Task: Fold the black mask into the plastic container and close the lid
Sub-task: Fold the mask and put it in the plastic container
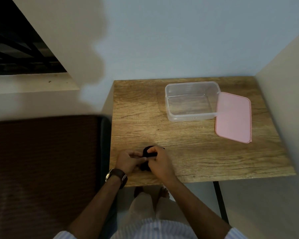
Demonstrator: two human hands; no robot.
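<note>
The black mask (147, 151) is bunched small near the front left of the wooden table (197, 152), pinched between both hands. My left hand (128, 161), with a brown watch at the wrist, grips its left side. My right hand (160, 161) covers its right side, fingers curled over it, so most of the mask is hidden. The clear plastic container (192, 116) stands open and empty at the back of the table. Its pink lid (234, 117) lies flat beside it on the right, one edge leaning against the container's rim.
A dark brown mattress or cushion (41, 161) sits against the table's left edge. Walls close in behind and on the right. A black table leg (220, 200) shows below the front right. My legs and bare feet are under the front edge.
</note>
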